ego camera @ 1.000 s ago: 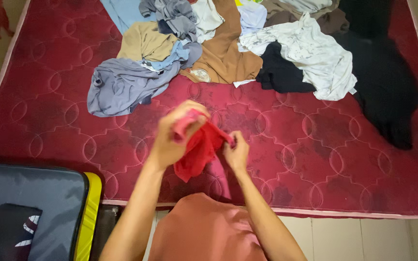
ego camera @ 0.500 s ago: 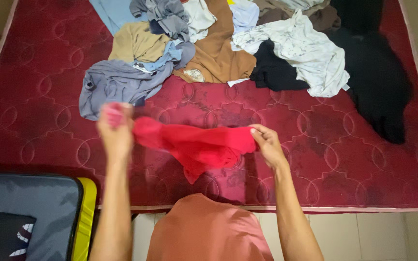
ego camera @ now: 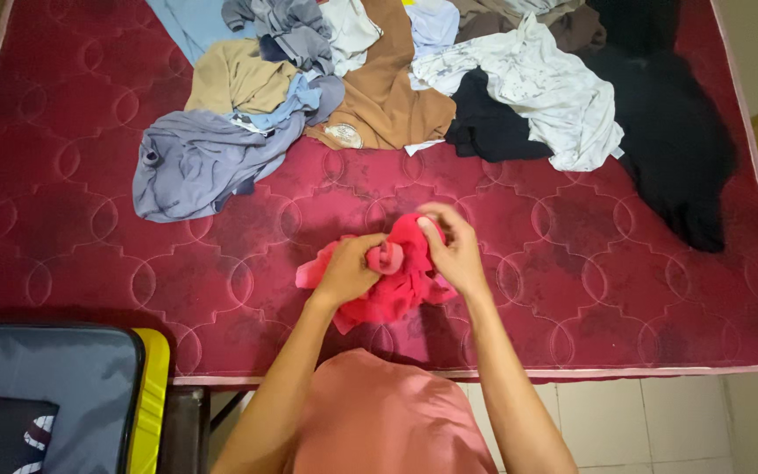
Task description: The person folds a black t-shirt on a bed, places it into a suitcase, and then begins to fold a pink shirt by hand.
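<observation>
Head view: looking straight down at a bed, both hands busy in the middle.
Red cloth [ego camera: 389,294]: thin, bright red, bunched up between both hands, just above the maroon mattress [ego camera: 63,219].
Left hand [ego camera: 350,269]: fingers curled, pinching a fold, looks like gathering it.
Right hand [ego camera: 451,250]: fingertips clamping the top edge.
Beyond the hands: clothes pile [ego camera: 414,79], grey, tan, white, black.
Near left elbow: dark suitcase [ego camera: 46,395], yellow trim.

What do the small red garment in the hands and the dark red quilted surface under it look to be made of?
Small red garment: soft matte cloth, probably knit; it bunches limply. Dark red quilted surface: stitched padded fabric with slight sheen, likely a mattress cover.
</observation>
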